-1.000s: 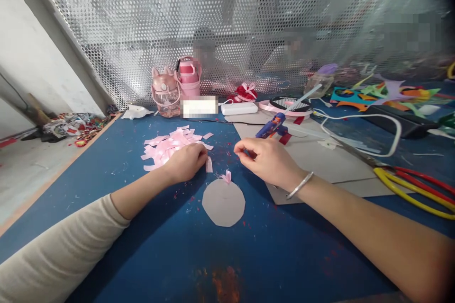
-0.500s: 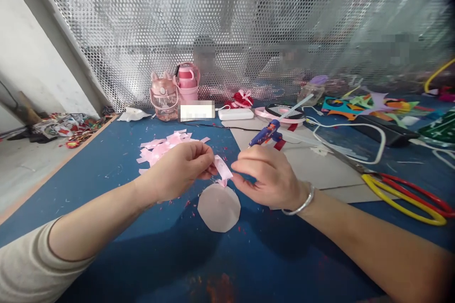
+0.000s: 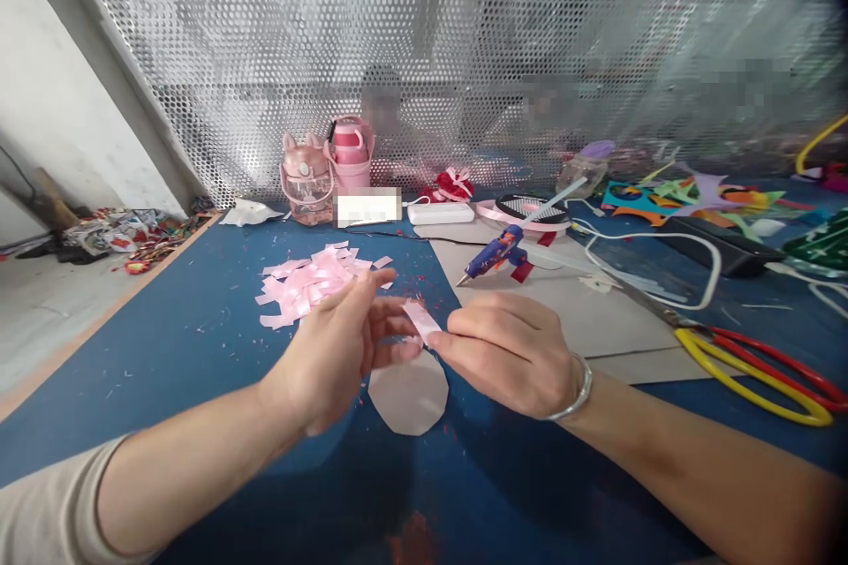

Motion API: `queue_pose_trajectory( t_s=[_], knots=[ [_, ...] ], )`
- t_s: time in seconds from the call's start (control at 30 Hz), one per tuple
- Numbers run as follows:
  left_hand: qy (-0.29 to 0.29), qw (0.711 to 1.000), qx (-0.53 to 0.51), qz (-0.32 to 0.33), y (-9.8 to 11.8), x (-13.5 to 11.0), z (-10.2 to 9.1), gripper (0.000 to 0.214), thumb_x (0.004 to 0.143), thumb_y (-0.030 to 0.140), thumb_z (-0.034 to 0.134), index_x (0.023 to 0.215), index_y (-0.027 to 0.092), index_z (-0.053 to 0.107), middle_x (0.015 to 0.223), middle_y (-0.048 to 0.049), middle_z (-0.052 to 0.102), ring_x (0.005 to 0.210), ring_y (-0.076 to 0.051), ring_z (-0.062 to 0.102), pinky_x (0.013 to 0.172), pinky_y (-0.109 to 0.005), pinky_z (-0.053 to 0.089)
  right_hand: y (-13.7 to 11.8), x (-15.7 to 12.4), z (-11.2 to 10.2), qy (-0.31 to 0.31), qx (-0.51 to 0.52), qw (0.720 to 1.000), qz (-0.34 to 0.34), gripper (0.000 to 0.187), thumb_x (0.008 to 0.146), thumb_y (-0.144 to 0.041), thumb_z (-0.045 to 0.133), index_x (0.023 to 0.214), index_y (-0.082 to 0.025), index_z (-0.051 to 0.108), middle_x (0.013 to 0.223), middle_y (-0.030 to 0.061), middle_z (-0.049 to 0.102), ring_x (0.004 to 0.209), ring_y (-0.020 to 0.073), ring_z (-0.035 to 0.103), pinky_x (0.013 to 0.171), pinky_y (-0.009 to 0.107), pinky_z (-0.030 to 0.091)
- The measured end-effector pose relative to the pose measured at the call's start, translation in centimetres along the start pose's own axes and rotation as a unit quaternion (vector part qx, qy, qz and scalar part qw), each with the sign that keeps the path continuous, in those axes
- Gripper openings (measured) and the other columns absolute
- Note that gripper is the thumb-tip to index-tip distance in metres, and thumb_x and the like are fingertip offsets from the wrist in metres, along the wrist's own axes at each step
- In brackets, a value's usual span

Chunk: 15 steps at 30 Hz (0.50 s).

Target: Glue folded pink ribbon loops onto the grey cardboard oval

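Between thumb and fingers, my right hand (image 3: 507,353) pinches one end of a short pink ribbon piece (image 3: 420,320). My left hand (image 3: 344,340) is beside the ribbon's other end with its thumb raised and fingers apart; its fingertips are close to the ribbon, and whether they touch it I cannot tell. Below both hands lies a pale, many-sided disc (image 3: 409,397) on the blue table, its upper left edge partly covered by my left fingers. Behind my left hand, a heap of cut pink ribbon pieces (image 3: 308,282) is spread on the table.
A blue glue gun (image 3: 494,254) rests on grey cardboard (image 3: 583,318), nozzle toward me. Scissors (image 3: 755,371) with yellow and red handles lie at right, near a white cable (image 3: 712,269). Pink bottles (image 3: 308,181) and a ribbon roll (image 3: 530,210) stand along the perforated metal screen (image 3: 430,35).
My left hand has let go of the ribbon piece, opened and come slightly lower. My right hand has closed on the ribbon's other end.
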State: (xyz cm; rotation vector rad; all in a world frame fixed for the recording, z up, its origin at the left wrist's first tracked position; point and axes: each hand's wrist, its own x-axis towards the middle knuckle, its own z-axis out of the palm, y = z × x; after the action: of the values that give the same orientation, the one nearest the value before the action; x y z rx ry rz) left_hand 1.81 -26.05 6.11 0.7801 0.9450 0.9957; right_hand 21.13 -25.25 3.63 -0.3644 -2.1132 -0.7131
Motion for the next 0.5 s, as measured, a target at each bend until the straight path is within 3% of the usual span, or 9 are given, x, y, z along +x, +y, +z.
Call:
queue_pose_trajectory(
  t_s=[0.07,0.17,0.33,0.5],
  knots=[
    [0.031,0.998,-0.033,-0.045,-1.3,-1.1,-0.2,0.035,0.102,0.043,0.038,0.110,0.017,0.059,0.085,-0.0057,0.065,0.072,-0.015,0.064,0.064,-0.027,0.055,-0.1,0.1,-0.2,0.006,0.001,1.000,0.002,0.009,0.084,-0.007,0.065,0.088,-0.015,0.067,0.073,0.0036,0.070,0.066,0.0136,0.059,0.060,0.027,0.053],
    [0.002,0.995,-0.025,-0.097,-2.9,-2.4,-0.8,0.052,0.098,0.053,0.042,0.089,0.008,0.067,0.082,-0.0087,0.063,0.070,-0.014,0.060,0.062,-0.023,0.052,-0.5,0.2,0.0,0.015,0.025,1.000,-0.002,0.010,0.084,-0.006,0.063,0.089,-0.014,0.068,0.073,0.0045,0.070,0.065,0.0145,0.059,0.058,0.028,0.052],
    [-0.016,1.000,0.001,0.006,-3.9,-2.7,-1.5,0.036,0.081,0.048,0.071,0.075,0.013,0.067,0.069,-0.0020,0.061,0.065,-0.011,0.055,0.059,-0.020,0.047,-1.8,0.2,0.7,0.024,0.070,0.997,0.017,0.008,0.081,-0.006,0.066,0.085,-0.014,0.066,0.073,0.0052,0.071,0.063,0.0146,0.059,0.056,0.028,0.051],
    [-0.021,0.996,0.066,0.049,-4.2,-2.1,-2.2,0.033,0.085,0.040,0.068,0.064,0.014,0.061,0.061,0.0009,0.057,0.059,-0.009,0.048,0.059,-0.021,0.042,-2.7,0.4,1.2,0.014,0.090,0.996,0.016,0.008,0.083,-0.006,0.064,0.082,-0.014,0.065,0.071,0.0043,0.071,0.062,0.0138,0.061,0.055,0.027,0.050]
  ],
)
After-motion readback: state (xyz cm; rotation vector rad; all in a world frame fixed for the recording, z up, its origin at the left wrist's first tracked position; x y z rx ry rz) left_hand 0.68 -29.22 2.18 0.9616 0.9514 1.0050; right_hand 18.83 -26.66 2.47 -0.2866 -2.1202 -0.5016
